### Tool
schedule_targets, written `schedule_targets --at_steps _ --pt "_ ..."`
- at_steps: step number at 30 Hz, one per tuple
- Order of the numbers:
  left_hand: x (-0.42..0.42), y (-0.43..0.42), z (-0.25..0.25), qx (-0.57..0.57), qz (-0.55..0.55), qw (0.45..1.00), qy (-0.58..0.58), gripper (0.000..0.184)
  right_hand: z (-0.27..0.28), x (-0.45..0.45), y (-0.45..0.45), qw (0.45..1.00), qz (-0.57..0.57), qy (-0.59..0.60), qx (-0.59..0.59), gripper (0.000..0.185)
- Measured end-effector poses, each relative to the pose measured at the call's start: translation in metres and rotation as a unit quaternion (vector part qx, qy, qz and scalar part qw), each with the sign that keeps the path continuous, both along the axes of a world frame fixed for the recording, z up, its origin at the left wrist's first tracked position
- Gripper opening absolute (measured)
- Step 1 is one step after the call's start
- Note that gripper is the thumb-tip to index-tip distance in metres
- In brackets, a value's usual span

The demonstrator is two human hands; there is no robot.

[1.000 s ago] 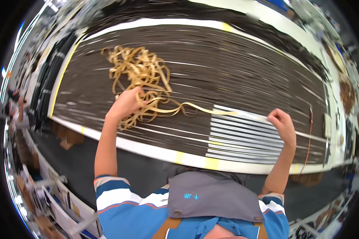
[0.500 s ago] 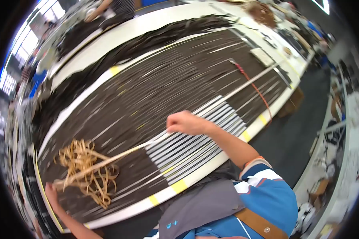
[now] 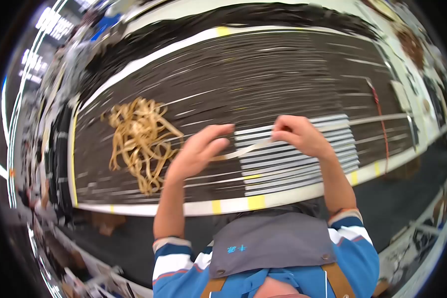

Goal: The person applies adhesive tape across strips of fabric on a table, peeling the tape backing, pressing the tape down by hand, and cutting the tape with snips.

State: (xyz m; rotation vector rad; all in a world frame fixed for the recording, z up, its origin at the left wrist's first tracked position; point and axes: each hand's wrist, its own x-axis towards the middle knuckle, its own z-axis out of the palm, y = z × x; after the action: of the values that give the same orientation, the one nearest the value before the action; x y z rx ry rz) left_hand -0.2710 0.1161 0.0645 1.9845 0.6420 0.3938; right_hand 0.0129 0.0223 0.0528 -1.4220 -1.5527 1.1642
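A long pale strip (image 3: 254, 147) runs from near my left hand to my right hand, then on to the table's right side. My right hand (image 3: 303, 135) pinches it over a panel of white and dark stripes (image 3: 293, 166). My left hand (image 3: 199, 149) is just left of that panel, with thumb and fingers apart above the strip's left part. Further left, a tangled heap of tan strips (image 3: 136, 131) lies on the dark striped fabric (image 3: 198, 104).
A red cord (image 3: 380, 111) crosses the table's right part. Bunched dark fabric (image 3: 193, 27) lies along the far edge. The white table edge (image 3: 198, 207) with yellow tape runs in front of my body. Dark rolls (image 3: 60, 149) stand at the left.
My left hand has come in from the far left towards the striped panel and opened. The strip, stretched over the heap before, now hangs lower near it. The view has turned.
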Motion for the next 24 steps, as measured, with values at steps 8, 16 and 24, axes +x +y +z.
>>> schedule_targets --at_steps 8,16,24 --pt "0.013 -0.008 -0.022 -0.191 0.007 0.982 -0.008 0.028 -0.015 0.014 -0.003 0.998 -0.056 0.006 0.001 0.014" --pt "0.016 -0.052 0.087 -0.053 0.18 0.915 -0.359 0.021 -0.011 0.01 -0.007 0.997 -0.058 0.024 -0.051 0.01" --pt "0.055 -0.093 0.182 0.123 0.172 0.805 -0.555 0.014 -0.033 0.015 -0.004 0.998 -0.033 0.021 -0.052 0.01"
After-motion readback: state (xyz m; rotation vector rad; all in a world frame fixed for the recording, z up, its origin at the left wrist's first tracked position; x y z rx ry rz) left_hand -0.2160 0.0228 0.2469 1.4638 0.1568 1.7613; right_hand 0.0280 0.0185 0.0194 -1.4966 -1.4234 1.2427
